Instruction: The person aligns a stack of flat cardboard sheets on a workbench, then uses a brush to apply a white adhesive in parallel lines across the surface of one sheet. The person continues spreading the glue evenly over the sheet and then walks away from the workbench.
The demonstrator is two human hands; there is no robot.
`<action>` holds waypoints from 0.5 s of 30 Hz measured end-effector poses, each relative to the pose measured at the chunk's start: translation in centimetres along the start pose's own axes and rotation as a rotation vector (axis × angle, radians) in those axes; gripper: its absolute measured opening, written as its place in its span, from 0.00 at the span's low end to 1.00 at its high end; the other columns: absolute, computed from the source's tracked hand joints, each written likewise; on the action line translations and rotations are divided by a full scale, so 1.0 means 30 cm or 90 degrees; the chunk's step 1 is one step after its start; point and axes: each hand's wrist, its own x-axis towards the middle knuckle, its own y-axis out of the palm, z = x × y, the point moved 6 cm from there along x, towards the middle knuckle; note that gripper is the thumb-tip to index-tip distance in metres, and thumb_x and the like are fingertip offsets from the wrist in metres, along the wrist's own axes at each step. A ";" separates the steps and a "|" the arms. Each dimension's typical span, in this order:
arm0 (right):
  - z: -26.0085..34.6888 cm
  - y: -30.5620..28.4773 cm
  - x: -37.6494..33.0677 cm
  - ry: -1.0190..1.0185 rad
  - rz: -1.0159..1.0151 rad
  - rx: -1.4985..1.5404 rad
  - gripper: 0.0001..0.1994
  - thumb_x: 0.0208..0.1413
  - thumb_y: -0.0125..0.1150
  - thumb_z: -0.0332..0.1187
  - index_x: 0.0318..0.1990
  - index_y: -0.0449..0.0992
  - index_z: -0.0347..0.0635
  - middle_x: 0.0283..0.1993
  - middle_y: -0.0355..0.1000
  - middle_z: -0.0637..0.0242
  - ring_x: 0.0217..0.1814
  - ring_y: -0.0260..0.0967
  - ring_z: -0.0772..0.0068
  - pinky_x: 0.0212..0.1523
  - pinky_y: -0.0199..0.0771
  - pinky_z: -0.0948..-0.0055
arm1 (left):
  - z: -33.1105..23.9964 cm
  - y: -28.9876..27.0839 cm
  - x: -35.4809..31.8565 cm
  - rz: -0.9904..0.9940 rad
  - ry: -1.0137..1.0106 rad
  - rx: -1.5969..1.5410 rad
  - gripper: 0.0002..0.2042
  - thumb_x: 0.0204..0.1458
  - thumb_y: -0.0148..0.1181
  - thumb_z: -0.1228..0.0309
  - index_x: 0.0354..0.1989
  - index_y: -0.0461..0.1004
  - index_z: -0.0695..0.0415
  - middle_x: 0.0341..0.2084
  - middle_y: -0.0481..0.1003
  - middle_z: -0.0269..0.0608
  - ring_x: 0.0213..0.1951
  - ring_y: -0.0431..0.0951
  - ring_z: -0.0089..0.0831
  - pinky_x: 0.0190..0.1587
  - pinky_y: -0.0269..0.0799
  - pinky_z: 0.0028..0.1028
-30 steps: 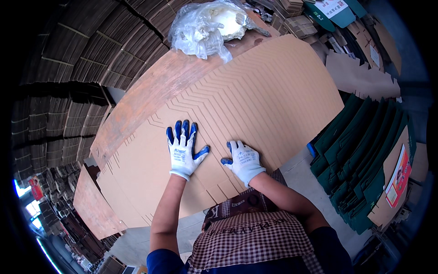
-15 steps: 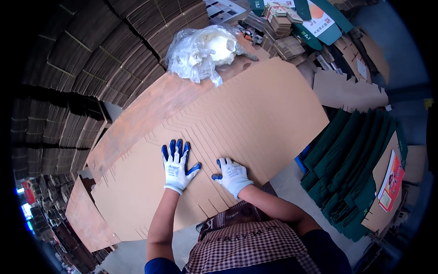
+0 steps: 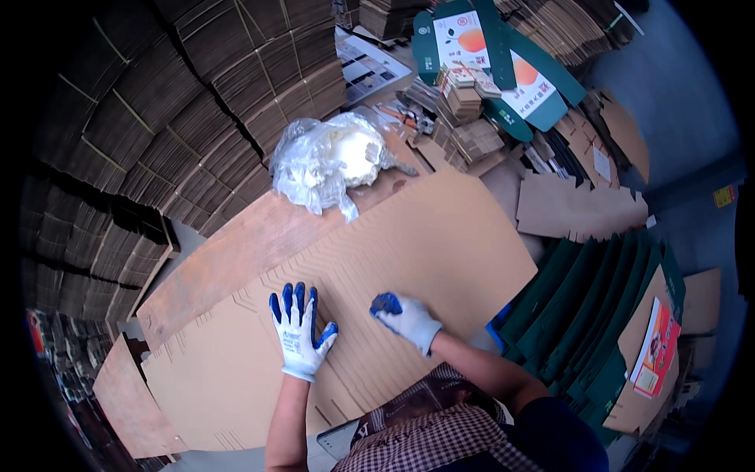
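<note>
A wooden table (image 3: 208,271) slants from the lower left to the upper middle of the frame, bearing overlapping cardboard sheets (image 3: 354,295) across the centre and a crumpled clear plastic bag (image 3: 311,169) above centre.

Print All Round, Mostly Small

Over on the far side, two green boxes (image 3: 464,39) show dark characters on white. Off to the right, there's lettering on a red booklet (image 3: 659,354); the print on a yellow-and-red sign (image 3: 723,197) beyond is too tiny for me. Nearer, small print marks the left glove (image 3: 300,340), and pale lettering the apron (image 3: 429,444).
</note>
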 end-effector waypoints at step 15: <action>0.100 -0.402 1.060 0.142 -0.066 1.009 0.12 0.60 0.65 0.48 0.37 0.78 0.52 0.39 0.80 0.71 0.38 0.76 0.76 0.39 0.79 0.74 | -0.273 0.239 0.460 -0.084 -0.151 -0.026 0.29 0.56 0.63 0.60 0.67 0.66 0.54 0.65 0.66 0.48 0.69 0.60 0.49 0.73 0.44 0.50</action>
